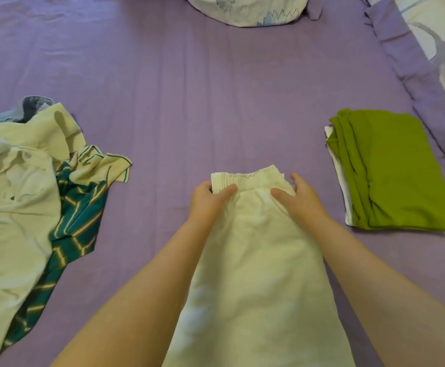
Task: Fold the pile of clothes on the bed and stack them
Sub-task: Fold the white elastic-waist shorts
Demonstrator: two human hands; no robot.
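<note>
Cream skirt [258,260] lies flat on the bed [189,102] between both arms, left hand [208,200] and right hand [298,200] pinching its waistband corners, squaring up, so next comes folding it toward the green stack [396,168] just right.

Cream skirt [258,260] flat mid-bed; unfolded pile [25,197] left; folded stack [393,170] right.

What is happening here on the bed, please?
A person is folding laundry. The left hand and right hand grip the waistband of a cream garment laid flat on the purple sheet. An unfolded pile waits at left; a folded green garment tops the stack at right.
</note>
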